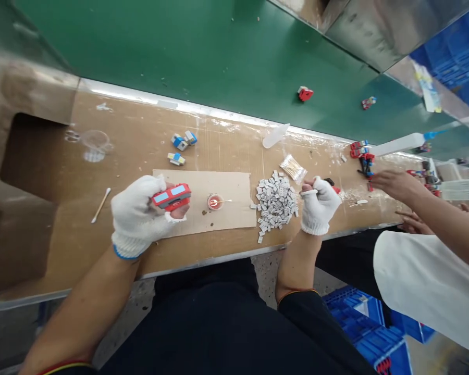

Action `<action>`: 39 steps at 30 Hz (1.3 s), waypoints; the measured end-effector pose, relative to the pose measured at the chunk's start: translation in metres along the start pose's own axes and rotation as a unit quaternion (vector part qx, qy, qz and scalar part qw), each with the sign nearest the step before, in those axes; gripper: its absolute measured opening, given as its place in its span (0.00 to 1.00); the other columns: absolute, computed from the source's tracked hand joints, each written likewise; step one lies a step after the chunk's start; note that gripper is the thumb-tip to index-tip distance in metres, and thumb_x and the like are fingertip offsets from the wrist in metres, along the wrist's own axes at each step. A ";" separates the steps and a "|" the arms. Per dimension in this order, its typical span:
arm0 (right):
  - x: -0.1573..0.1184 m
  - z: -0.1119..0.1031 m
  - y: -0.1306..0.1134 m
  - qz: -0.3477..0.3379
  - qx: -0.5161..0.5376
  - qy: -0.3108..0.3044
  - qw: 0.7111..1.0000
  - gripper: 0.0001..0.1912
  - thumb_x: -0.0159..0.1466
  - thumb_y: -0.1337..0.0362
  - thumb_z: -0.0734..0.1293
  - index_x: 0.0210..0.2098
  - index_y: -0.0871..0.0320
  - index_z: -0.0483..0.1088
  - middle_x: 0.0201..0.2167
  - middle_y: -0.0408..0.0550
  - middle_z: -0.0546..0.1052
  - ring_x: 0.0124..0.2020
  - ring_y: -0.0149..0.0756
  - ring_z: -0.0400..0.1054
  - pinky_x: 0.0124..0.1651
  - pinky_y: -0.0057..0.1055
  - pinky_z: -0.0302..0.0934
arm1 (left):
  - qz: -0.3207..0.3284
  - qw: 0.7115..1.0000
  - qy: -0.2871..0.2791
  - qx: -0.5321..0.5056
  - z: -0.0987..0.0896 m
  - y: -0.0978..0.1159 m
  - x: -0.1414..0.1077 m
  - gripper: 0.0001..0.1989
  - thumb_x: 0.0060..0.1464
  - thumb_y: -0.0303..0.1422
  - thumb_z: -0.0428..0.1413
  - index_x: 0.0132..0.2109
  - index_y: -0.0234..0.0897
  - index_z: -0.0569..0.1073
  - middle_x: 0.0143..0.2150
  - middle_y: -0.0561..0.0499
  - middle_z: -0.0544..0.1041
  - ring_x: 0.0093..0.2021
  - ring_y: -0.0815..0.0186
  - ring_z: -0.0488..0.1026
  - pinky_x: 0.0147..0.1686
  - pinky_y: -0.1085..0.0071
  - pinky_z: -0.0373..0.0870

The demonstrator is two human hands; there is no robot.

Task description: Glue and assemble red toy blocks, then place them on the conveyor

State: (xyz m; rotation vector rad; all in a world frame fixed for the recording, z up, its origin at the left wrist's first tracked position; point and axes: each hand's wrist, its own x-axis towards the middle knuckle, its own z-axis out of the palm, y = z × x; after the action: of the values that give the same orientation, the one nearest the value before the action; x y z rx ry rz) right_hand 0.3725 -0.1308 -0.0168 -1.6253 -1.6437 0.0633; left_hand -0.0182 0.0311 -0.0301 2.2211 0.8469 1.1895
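My left hand (138, 211), in a white knit glove with bare fingertips, grips a red toy vehicle part (172, 197) with pale blue windows and a grey stripe. My right hand (318, 204), gloved the same way, is closed with thumb and fingertips together; whether anything small is between them is hidden. Just behind it lies a red and black piece (331, 183), partly covered. Left of that hand spreads a heap of small grey pieces (276, 202). Between my hands, a small cup of reddish liquid (214, 201) with a cotton swab (224, 201) across it stands on a cardboard sheet (234, 182).
Beyond the cardboard-covered bench (136, 135) runs a green surface (203, 52) carrying a red piece (305, 94). Blue-and-white toy parts (180, 141), a bag of swabs (294, 167) and a loose swab (101, 205) lie about. At right, a co-worker's hand (394, 185) reaches among red parts.
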 end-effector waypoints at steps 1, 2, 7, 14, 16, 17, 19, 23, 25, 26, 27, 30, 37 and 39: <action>-0.002 -0.001 0.001 -0.007 -0.028 0.021 0.999 0.11 0.83 0.62 0.64 0.44 0.44 0.76 0.31 0.45 0.79 0.31 0.41 0.69 0.32 0.42 0.65 | 0.001 1.000 -0.002 0.002 -0.001 -0.001 -0.001 0.20 0.78 0.44 0.59 0.39 0.33 0.77 0.36 0.51 0.77 0.34 0.65 0.79 0.31 0.55 0.66; -0.001 0.000 0.001 -0.011 -0.055 0.028 0.998 0.09 0.81 0.62 0.67 0.44 0.45 0.76 0.32 0.46 0.81 0.32 0.42 0.71 0.33 0.43 0.65 | 0.002 1.000 -0.001 0.003 0.000 -0.002 -0.002 0.20 0.78 0.45 0.59 0.40 0.33 0.77 0.36 0.51 0.78 0.35 0.65 0.80 0.32 0.54 0.66; 0.026 0.029 0.000 -0.008 -0.154 -0.113 0.982 0.05 0.74 0.64 0.72 0.40 0.49 0.77 0.40 0.51 0.83 0.43 0.47 0.70 0.46 0.44 0.65 | 0.057 0.996 0.021 -0.065 0.011 -0.018 -0.001 0.16 0.70 0.44 0.68 0.39 0.39 0.77 0.40 0.50 0.84 0.41 0.61 0.82 0.37 0.56 0.77; 0.067 0.045 -0.004 0.037 -0.225 -0.332 0.915 0.10 0.69 0.70 0.66 0.36 0.53 0.79 0.41 0.53 0.82 0.43 0.49 0.67 0.50 0.45 0.58 | -0.055 0.994 -0.011 -0.096 0.015 -0.016 0.008 0.05 0.64 0.38 0.66 0.43 0.44 0.82 0.49 0.46 0.90 0.49 0.54 0.87 0.55 0.55 0.89; 0.070 0.044 -0.005 0.042 -0.229 -0.351 0.907 0.09 0.67 0.70 0.66 0.35 0.53 0.78 0.40 0.54 0.82 0.43 0.49 0.67 0.52 0.45 0.58 | -0.099 0.991 -0.015 -0.092 0.014 -0.017 0.008 0.09 0.62 0.38 0.66 0.48 0.43 0.84 0.51 0.46 0.91 0.50 0.52 0.89 0.57 0.53 0.90; 0.070 0.044 -0.005 0.044 -0.230 -0.358 0.904 0.09 0.66 0.70 0.66 0.35 0.53 0.77 0.40 0.54 0.81 0.43 0.49 0.67 0.52 0.45 0.58 | -0.114 0.989 -0.014 -0.092 0.015 -0.019 0.008 0.12 0.62 0.38 0.66 0.51 0.42 0.85 0.52 0.45 0.91 0.50 0.52 0.89 0.58 0.53 0.90; 0.072 0.044 -0.005 0.049 -0.230 -0.359 0.903 0.08 0.65 0.71 0.66 0.35 0.52 0.76 0.39 0.54 0.81 0.44 0.50 0.68 0.53 0.45 0.59 | -0.131 0.987 -0.010 -0.097 0.015 -0.022 0.007 0.15 0.61 0.37 0.66 0.54 0.41 0.85 0.54 0.44 0.92 0.51 0.51 0.90 0.58 0.52 0.91; 0.069 0.034 -0.012 0.062 -0.237 -0.311 0.918 0.09 0.66 0.71 0.63 0.37 0.52 0.73 0.40 0.54 0.81 0.45 0.50 0.70 0.54 0.46 0.61 | -0.144 0.981 -0.013 -0.130 0.016 -0.027 0.008 0.17 0.60 0.36 0.69 0.56 0.39 0.86 0.55 0.44 0.92 0.50 0.52 0.91 0.60 0.53 0.91; 0.059 0.025 -0.026 0.075 -0.214 -0.235 0.945 0.10 0.68 0.70 0.62 0.38 0.51 0.73 0.40 0.52 0.81 0.45 0.48 0.72 0.53 0.46 0.65 | -0.141 0.977 -0.018 -0.157 0.015 -0.024 0.007 0.19 0.58 0.33 0.70 0.56 0.38 0.86 0.53 0.44 0.93 0.48 0.54 0.92 0.58 0.57 0.92; 0.051 0.021 -0.035 0.082 -0.178 -0.175 0.965 0.09 0.69 0.69 0.62 0.38 0.51 0.73 0.39 0.50 0.81 0.44 0.46 0.73 0.51 0.45 0.67 | -0.137 0.975 -0.021 -0.174 0.015 -0.019 0.005 0.20 0.58 0.33 0.71 0.57 0.37 0.86 0.53 0.44 0.93 0.48 0.55 0.92 0.56 0.59 0.92; 0.040 0.019 -0.046 0.085 -0.119 -0.108 0.983 0.09 0.70 0.68 0.63 0.37 0.50 0.73 0.38 0.48 0.82 0.43 0.44 0.75 0.49 0.44 0.70 | -0.131 0.972 -0.024 -0.195 0.016 -0.013 0.002 0.21 0.58 0.33 0.71 0.58 0.37 0.85 0.52 0.44 0.93 0.47 0.55 0.92 0.53 0.60 0.93; 0.003 0.023 -0.084 0.041 0.055 0.024 0.997 0.10 0.69 0.69 0.72 0.32 0.49 0.76 0.35 0.43 0.83 0.37 0.40 0.79 0.42 0.41 0.76 | -0.111 0.955 -0.042 -0.273 0.021 0.011 -0.015 0.25 0.59 0.34 0.74 0.62 0.38 0.84 0.52 0.44 0.93 0.44 0.56 0.93 0.48 0.63 0.94; -0.043 0.064 -0.151 0.049 0.293 0.068 0.953 0.09 0.69 0.68 0.83 0.43 0.45 0.88 0.29 0.43 0.85 0.27 0.36 0.78 0.22 0.30 0.69 | -0.168 0.906 -0.082 -0.380 0.028 0.060 -0.058 0.20 0.62 0.26 0.70 0.60 0.40 0.86 0.58 0.43 0.93 0.49 0.56 0.93 0.47 0.65 0.93; -0.045 0.069 -0.157 0.056 0.320 0.065 0.943 0.08 0.69 0.68 0.83 0.41 0.45 0.89 0.29 0.43 0.85 0.27 0.37 0.79 0.22 0.30 0.69 | -0.221 0.890 -0.084 -0.389 0.025 0.068 -0.062 0.20 0.61 0.25 0.70 0.60 0.38 0.87 0.61 0.41 0.92 0.51 0.55 0.93 0.44 0.68 0.93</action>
State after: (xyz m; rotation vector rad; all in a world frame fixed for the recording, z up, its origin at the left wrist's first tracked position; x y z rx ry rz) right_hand 0.1989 -0.1627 0.0009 -1.1829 -1.2463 0.4871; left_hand -0.0035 -0.0634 -0.0322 1.3560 0.6043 0.8776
